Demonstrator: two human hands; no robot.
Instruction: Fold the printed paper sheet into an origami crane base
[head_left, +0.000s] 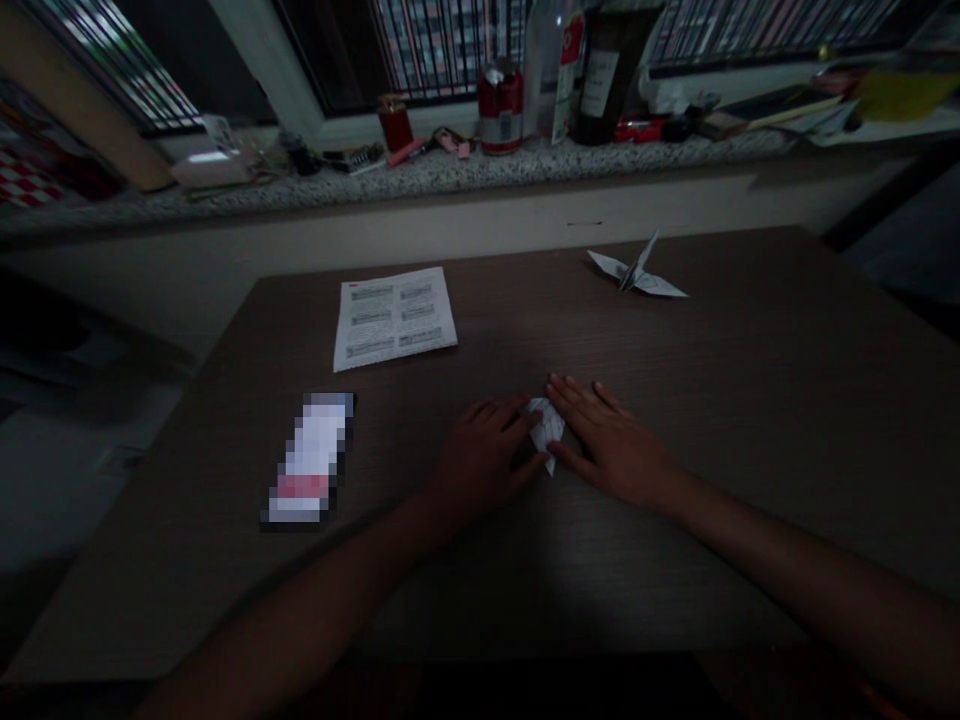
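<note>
A small folded piece of printed paper (549, 428) lies on the dark wooden table, its narrow tip toward me. My left hand (491, 450) is at its left side, fingers bent, with index finger and thumb holding its edge down. From the right, my right hand (611, 440) rests flat with its fingers stretched out. The right fingertips touch the paper's upper edge and the thumb is by its lower right side. Parts of the paper's edges are hidden under the fingers.
A folded paper crane (636, 275) stands at the table's back right. A printed sheet (395, 318) lies at the back left, with a phone (311, 460), its screen blurred out, nearer to me. On the granite sill (450, 175) are a red can (500, 108), bottles and small clutter.
</note>
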